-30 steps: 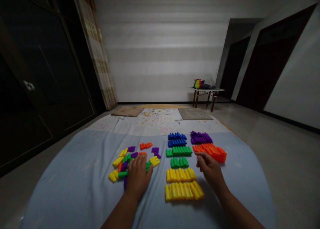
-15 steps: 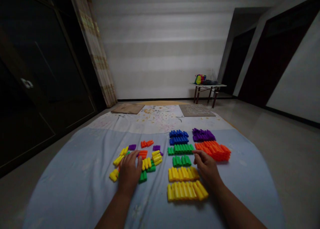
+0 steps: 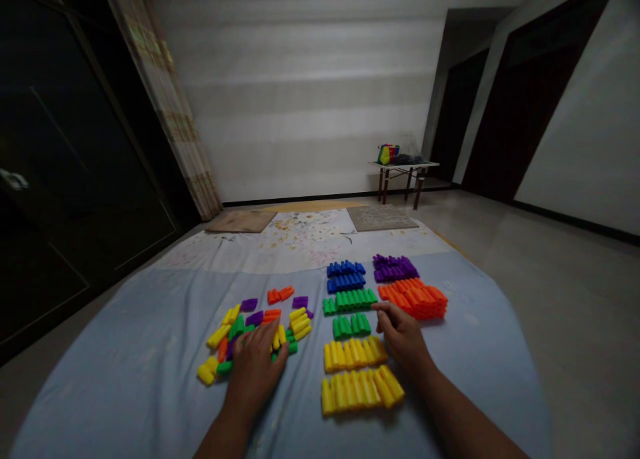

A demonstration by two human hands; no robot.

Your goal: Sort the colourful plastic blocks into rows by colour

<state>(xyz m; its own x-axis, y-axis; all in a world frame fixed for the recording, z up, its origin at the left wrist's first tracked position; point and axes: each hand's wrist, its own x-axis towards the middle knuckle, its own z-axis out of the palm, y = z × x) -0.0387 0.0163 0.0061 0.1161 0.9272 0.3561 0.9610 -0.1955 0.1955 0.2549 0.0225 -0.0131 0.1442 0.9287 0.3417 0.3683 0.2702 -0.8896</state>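
Note:
My left hand (image 3: 257,359) lies over a loose mix of yellow, green, orange and purple pieces; its fingers are slightly spread and it hides some of them. My right hand (image 3: 404,335) is at the right end of the green rows (image 3: 356,300), its index finger pointing at them and the other fingers curled. Nothing shows in it. Two yellow rows (image 3: 363,390) lie below the green ones. Above are blue rows (image 3: 346,283). An orange stack (image 3: 415,299) sits right of the green, with a purple stack (image 3: 395,268) behind it.
A blue and floral cloth (image 3: 165,352) covers the table. Two flat mats, a brown one (image 3: 241,221) and a grey one (image 3: 383,217), lie at its far edge. A small side table (image 3: 404,165) with a colourful bag (image 3: 388,154) stands by the wall.
The whole view has shifted a little. My left hand has moved slightly nearer to me over the mixed pieces, uncovering green and purple ones. My right hand keeps its place beside the green rows.

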